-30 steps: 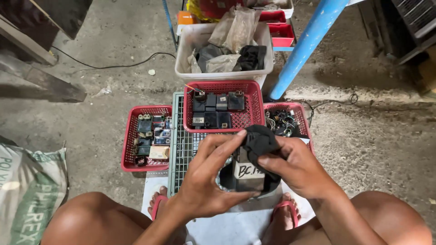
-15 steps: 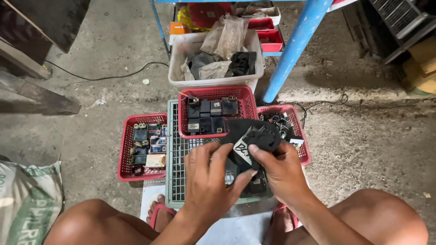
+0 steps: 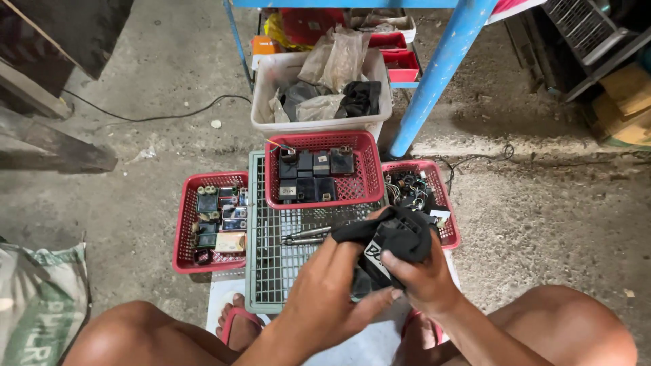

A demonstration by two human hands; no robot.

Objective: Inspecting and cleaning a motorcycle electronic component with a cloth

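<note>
Both my hands hold a black cloth [image 3: 400, 234] wrapped around a dark boxy part with a white label, above a grey-green grid tray [image 3: 268, 271]. My left hand [image 3: 332, 291] grips it from below and the left, palm toward the camera. My right hand [image 3: 420, 278] clasps it from the right, thumb on the cloth. Pliers [image 3: 305, 236] lie on the grid just left of the cloth. What the cloth covers is mostly hidden.
Three red baskets of small black electrical parts sit around the grid: left [image 3: 184, 230], centre [image 3: 363, 183], right [image 3: 447, 227]. Behind stand a white tub [image 3: 268, 102] of cloths and bags, a blue post [image 3: 441, 74], and a woven sack [image 3: 41, 305] at left. My knees frame the bottom.
The cloth-wrapped part has shifted up and to the right in my hands, and my fingers have regripped it. The camera tilted, showing more of the tub and shelf behind.
</note>
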